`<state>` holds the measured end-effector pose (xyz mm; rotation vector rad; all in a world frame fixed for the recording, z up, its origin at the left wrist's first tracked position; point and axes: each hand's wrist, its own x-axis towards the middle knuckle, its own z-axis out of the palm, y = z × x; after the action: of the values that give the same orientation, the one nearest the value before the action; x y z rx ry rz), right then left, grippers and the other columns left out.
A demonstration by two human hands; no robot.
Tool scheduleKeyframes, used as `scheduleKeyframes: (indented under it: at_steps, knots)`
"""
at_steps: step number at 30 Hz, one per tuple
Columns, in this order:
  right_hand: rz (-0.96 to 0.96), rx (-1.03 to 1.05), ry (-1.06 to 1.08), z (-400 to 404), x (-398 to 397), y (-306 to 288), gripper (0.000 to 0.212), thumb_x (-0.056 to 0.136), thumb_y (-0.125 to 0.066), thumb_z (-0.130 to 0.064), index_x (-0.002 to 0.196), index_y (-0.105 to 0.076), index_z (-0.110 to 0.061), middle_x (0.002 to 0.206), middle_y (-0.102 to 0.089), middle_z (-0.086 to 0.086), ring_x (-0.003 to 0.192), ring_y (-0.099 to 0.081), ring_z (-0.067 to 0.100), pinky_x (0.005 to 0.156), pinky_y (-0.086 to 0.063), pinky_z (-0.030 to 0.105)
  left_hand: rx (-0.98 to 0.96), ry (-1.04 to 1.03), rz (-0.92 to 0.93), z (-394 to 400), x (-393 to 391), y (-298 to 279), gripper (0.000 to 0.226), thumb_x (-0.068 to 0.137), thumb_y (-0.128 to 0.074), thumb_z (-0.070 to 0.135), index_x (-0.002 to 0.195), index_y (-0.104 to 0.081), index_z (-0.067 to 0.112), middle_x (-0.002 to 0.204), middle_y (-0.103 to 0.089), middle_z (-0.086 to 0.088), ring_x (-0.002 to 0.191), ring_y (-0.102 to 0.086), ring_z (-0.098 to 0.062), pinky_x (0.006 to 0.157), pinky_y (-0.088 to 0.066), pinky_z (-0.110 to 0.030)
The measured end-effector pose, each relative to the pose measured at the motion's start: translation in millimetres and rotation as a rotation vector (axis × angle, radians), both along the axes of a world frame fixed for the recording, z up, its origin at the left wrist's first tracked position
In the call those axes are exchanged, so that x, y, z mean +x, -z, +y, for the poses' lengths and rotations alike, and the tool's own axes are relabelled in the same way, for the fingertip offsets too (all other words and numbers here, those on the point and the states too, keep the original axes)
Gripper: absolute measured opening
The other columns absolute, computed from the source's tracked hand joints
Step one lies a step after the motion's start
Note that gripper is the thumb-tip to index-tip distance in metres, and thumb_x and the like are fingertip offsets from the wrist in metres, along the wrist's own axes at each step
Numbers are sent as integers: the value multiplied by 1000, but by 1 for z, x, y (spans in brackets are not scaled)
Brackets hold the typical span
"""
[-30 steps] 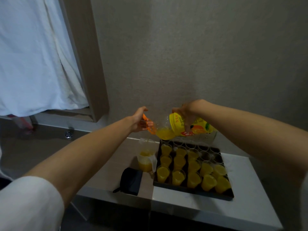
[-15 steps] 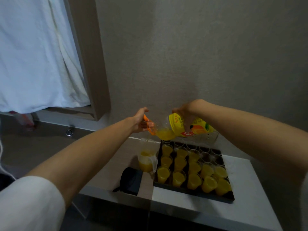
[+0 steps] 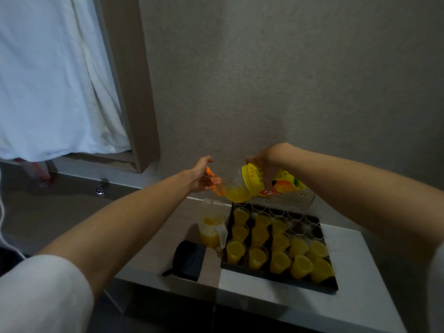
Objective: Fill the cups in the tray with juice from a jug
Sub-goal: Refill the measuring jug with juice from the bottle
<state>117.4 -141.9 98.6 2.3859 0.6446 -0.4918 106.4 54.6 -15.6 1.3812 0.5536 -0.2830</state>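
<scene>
Head view: jug (image 3: 236,194), clear with an orange handle, is held tilted in the air above the tray's far left corner, part-filled with juice. Its handle is gripped by the left hand (image 3: 201,175). A yellow-labelled bottle (image 3: 269,181) is gripped by the right hand (image 3: 260,159) and tipped mouth-down into the jug. Against the frames of the last second, the pose of both hands is little altered; the juice level in the jug cannot be judged to have risen. The jug is therefore judged to be mid-refill, with cup filling paused. Below, the tray (image 3: 276,280) holds cups (image 3: 278,246): near rows filled, several at the far right empty. Beside the tray stand a second, part-filled jug (image 3: 211,233) and a dark pouch (image 3: 188,259), on the table (image 3: 355,306).
</scene>
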Motion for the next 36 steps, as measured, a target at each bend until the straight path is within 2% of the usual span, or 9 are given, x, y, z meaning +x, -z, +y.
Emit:
scheduleKeyframes:
  at_steps: [6, 10, 13, 20, 23, 30, 36]
  knots:
    - [7, -16, -20, 5, 2, -2, 120, 77, -87, -45, 164, -7, -24, 160, -39, 9, 135, -50, 32, 96, -53, 42, -4, -21, 2, -1, -3, -2, 43, 98, -46, 44, 80, -49, 4, 88, -65, -18, 70, -63, -23, 67, -50, -32]
    - [-4, -16, -22, 6, 4, -1, 123, 76, -87, -45, 165, -4, -26, 160, -39, 9, 136, -50, 31, 87, -49, 38, 2, -33, -2, 2, -2, -1, 44, 97, -46, 44, 73, -45, 8, 88, -67, -19, 70, -64, -24, 64, -50, -32]
    - [-4, -10, -23, 7, 5, 0, 120, 77, -87, -44, 164, -7, -26, 159, -41, 8, 135, -51, 30, 84, -47, 38, 5, -26, 5, 3, -2, 0, 43, 97, -46, 45, 75, -47, 7, 89, -67, -19, 70, -64, -23, 66, -50, -31]
    - [-2, -22, -48, 10, 5, 0, 123, 72, -90, -44, 164, -11, -26, 160, -40, 8, 136, -50, 31, 98, -53, 42, -1, -27, 8, 3, -1, 2, 43, 97, -46, 45, 73, -47, 8, 88, -67, -19, 70, -63, -24, 66, -51, -32]
    - [6, -26, -44, 12, 6, 0, 125, 73, -90, -45, 165, -7, -25, 163, -36, 8, 140, -47, 31, 103, -51, 43, -10, -25, 8, 3, -2, 3, 42, 97, -46, 45, 78, -48, 7, 88, -66, -18, 71, -63, -24, 68, -51, -32]
    - [-17, -22, -45, 15, 3, -3, 118, 77, -87, -42, 165, -10, -24, 163, -36, 7, 140, -48, 30, 85, -46, 36, -17, -33, 11, 7, -1, 8, 45, 97, -46, 44, 68, -45, 9, 93, -68, -20, 73, -64, -25, 69, -51, -32]
    - [-23, -54, -73, 25, -4, -3, 121, 74, -89, -43, 165, -10, -24, 163, -37, 6, 140, -48, 29, 91, -49, 38, -18, -41, 18, 9, -3, 14, 45, 97, -46, 44, 68, -44, 9, 91, -67, -20, 72, -64, -25, 68, -51, -33]
